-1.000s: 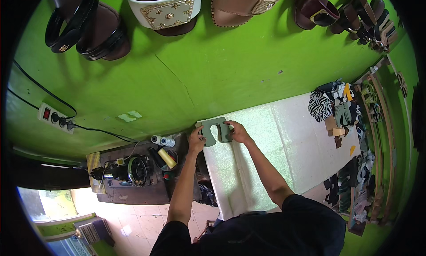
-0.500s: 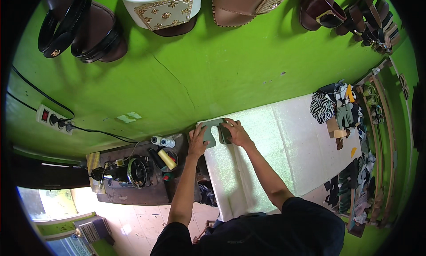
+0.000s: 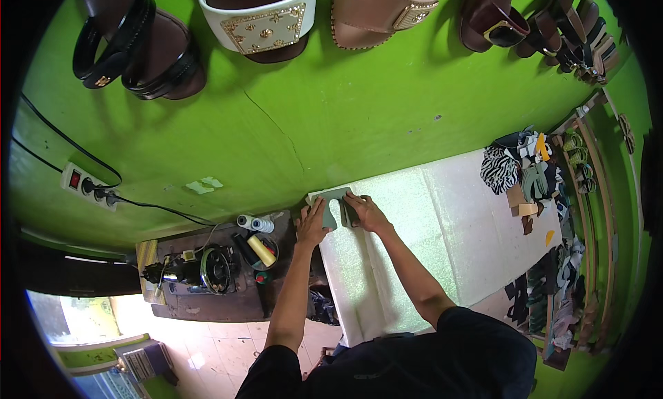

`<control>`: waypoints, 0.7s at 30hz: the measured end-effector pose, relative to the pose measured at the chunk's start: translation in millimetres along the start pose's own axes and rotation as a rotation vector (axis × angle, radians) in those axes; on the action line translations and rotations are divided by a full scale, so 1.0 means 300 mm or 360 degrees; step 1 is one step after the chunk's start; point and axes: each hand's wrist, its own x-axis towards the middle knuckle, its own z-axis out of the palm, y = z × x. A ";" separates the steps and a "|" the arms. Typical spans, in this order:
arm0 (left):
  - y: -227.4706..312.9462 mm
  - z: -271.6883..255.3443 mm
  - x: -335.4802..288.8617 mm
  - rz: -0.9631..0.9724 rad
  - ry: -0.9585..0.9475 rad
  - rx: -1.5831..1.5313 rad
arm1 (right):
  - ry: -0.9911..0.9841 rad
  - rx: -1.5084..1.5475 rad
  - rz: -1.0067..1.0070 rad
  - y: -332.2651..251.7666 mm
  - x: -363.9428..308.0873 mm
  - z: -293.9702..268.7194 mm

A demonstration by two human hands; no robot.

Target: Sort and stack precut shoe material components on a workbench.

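Note:
A grey-green U-shaped flat piece (image 3: 337, 194), its material not clear, lies at the far left corner of the white sheet (image 3: 407, 261) on the table. My left hand (image 3: 312, 223) grips its left side, fingers along the outer edge and thumb lower down. On the other side, my right hand (image 3: 367, 213) has its fingers bent over the right leg of the piece, which is darker and partly hidden by them. White sheet shows through the narrow gap between the two legs.
Left of the table stands a sewing machine (image 3: 207, 269) with white thread spools (image 3: 261, 225) and a yellow cone (image 3: 261, 250). Fabric scraps (image 3: 532, 167) are heaped at the right end. Sandals (image 3: 259, 26) hang along the green wall, above a power strip (image 3: 88, 185).
My left hand has shifted slightly right and covers more of the piece's left side. My right hand has barely moved. The whole view has tilted a little.

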 end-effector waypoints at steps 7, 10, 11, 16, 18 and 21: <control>0.000 0.011 -0.177 0.0331 0.0599 -0.0515 | 0.0359 0.0460 -0.0054 -0.081 -0.193 -0.061; 0.010 0.054 -0.327 0.0143 0.0465 -0.0999 | 0.0357 0.0805 0.0026 -0.158 -0.328 -0.090; 0.017 0.073 -0.382 0.0156 0.0467 -0.0997 | 0.0286 0.0881 0.0143 -0.185 -0.376 -0.101; 0.077 0.103 -0.617 -0.0095 0.0107 -0.1922 | 0.0325 0.1109 0.0325 -0.289 -0.596 -0.105; 0.121 0.087 -0.686 -0.0067 0.0050 -0.1883 | 0.0382 0.1221 0.0331 -0.305 -0.666 -0.096; 0.157 0.100 -0.747 -0.0044 0.0034 -0.1963 | 0.0414 0.1288 0.0393 -0.342 -0.756 -0.107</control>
